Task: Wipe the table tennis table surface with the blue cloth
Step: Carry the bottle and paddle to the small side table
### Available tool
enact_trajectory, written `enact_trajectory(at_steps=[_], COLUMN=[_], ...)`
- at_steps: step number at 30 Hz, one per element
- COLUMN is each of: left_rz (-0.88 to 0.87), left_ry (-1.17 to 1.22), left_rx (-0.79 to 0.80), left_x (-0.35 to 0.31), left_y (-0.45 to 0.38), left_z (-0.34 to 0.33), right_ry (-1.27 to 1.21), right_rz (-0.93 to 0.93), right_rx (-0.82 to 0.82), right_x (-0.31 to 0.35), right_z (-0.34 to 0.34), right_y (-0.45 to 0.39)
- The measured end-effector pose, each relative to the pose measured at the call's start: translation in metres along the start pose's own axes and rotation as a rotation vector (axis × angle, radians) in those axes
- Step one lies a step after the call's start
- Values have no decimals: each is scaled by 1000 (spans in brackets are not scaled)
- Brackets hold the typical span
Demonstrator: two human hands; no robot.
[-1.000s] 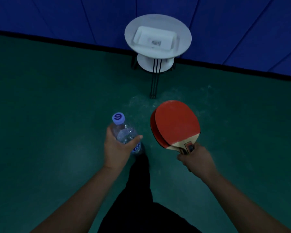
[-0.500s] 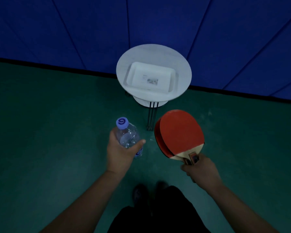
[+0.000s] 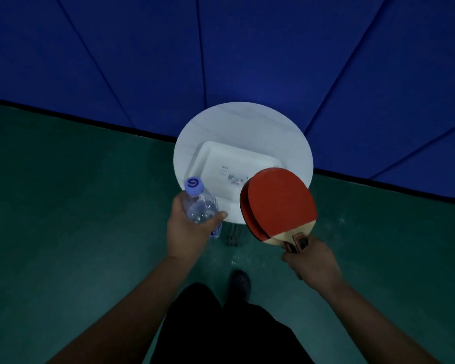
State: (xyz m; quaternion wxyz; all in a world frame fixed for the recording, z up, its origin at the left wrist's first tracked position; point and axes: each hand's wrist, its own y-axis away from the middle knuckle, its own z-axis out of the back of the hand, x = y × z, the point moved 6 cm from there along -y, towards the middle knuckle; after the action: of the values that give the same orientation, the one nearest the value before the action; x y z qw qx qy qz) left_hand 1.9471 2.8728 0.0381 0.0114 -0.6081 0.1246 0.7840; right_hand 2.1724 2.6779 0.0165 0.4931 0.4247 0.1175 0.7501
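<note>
the left hand (image 3: 188,233) is wrapped around a clear plastic water bottle with a purple cap (image 3: 200,206), held over the near left edge of the small round white bench (image 3: 243,119). a white rectangular tray (image 3: 221,160) sits in the bench's middle. the right hand (image 3: 310,262) grips the handles of two red-faced wooden paddles (image 3: 279,203) over the near right edge. the blue cloth and the table tennis table are out of view.

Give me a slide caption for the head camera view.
Left hand holds water bottle, right hand two paddles, over round white table.
</note>
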Motion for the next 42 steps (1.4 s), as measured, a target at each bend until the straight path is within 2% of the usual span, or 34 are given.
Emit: enact_trajectory(at_steps=[8, 13, 19, 26, 31, 42], left_rz=[-20, -27, -30, 61, 93, 80], left_ry=[17, -57, -132, -258, -258, -202], left_rx=[16, 33, 22, -117, -186, -241], left_x=[-20, -18, -12, 31, 59, 67], left_y=[-130, -215, -301, -383, -420, -431], left_z=[-72, -118, -183, -235, -251, -276], right_ry=[21, -10, 72, 224, 356, 421], right_rz=[-19, -51, -75, 45, 124, 236], right_rx=[-1, 31, 48, 147, 185, 152], right_x=[75, 113, 145, 187, 209, 216], right_z=[32, 38, 43, 19, -7, -19], right_y=[-125, -202, -326, -466, -526, -564])
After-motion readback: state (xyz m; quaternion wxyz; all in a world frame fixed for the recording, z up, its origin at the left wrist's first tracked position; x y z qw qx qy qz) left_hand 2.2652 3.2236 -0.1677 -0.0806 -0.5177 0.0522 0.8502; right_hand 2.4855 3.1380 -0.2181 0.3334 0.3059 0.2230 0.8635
